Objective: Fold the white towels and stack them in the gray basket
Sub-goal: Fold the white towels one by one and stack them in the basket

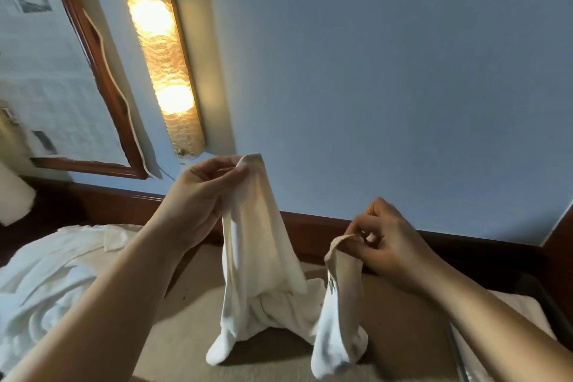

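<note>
A white towel point(263, 260) hangs between my two hands over a beige surface point(186, 319). My left hand point(198, 195) pinches one corner high up, near the wall. Lower and to the right, my right hand point(384, 245) pinches another corner. The towel's middle sags in a crumpled bunch and its lower ends touch the surface. At the right edge lies folded white cloth point(511, 307) beside a dark rim; whether that is the gray basket I cannot tell.
A heap of loose white towels point(52, 282) lies at the left. A dark wooden rail point(325, 226) runs along the blue wall behind. A lit wall lamp point(161, 53) and a framed picture point(55, 71) hang at upper left.
</note>
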The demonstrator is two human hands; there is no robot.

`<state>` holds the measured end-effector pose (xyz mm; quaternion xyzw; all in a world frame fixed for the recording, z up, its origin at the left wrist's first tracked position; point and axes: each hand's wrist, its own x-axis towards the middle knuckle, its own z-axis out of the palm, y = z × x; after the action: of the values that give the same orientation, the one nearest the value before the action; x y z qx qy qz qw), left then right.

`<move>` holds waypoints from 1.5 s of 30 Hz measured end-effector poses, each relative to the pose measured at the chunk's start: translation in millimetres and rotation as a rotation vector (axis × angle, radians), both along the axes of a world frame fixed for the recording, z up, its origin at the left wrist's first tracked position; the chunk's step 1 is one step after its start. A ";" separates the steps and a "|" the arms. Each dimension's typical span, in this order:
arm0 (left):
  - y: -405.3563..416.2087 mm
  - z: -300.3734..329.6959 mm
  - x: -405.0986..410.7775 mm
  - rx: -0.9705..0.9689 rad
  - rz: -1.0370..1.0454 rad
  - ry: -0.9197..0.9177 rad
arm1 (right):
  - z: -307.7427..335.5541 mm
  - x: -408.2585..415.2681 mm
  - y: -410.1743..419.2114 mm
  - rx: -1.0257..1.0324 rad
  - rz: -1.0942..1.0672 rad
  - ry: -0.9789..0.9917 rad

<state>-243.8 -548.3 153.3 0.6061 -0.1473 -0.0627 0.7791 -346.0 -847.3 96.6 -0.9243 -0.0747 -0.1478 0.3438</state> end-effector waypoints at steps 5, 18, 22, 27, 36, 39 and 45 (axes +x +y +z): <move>5.3 5.8 -15.7 0.097 -0.007 0.006 | 19.4 7.2 32.4 0.175 0.020 0.091; 34.2 53.3 -17.0 0.634 0.083 -0.541 | 86.1 2.3 94.5 0.248 0.167 0.161; 27.3 47.4 -11.9 0.547 0.076 -0.507 | 82.9 16.7 113.5 0.249 0.047 -0.098; 13.1 32.8 -9.4 0.336 0.048 -0.315 | 72.9 22.4 133.6 0.427 -0.019 -0.203; 6.4 19.3 -13.8 0.158 -0.123 -0.174 | 56.3 38.2 148.0 0.601 -0.186 -0.291; 7.6 14.5 -11.8 0.114 -0.161 -0.156 | 52.6 42.5 149.4 0.548 -0.251 -0.333; 12.5 15.6 -1.4 0.113 -0.102 -0.193 | 66.9 47.0 148.5 0.395 -0.259 -0.387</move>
<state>-245.2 -535.8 169.0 0.6438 -0.2488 -0.0517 0.7218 -299.0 -698.9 163.5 -0.7961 0.0096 -0.3755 0.4744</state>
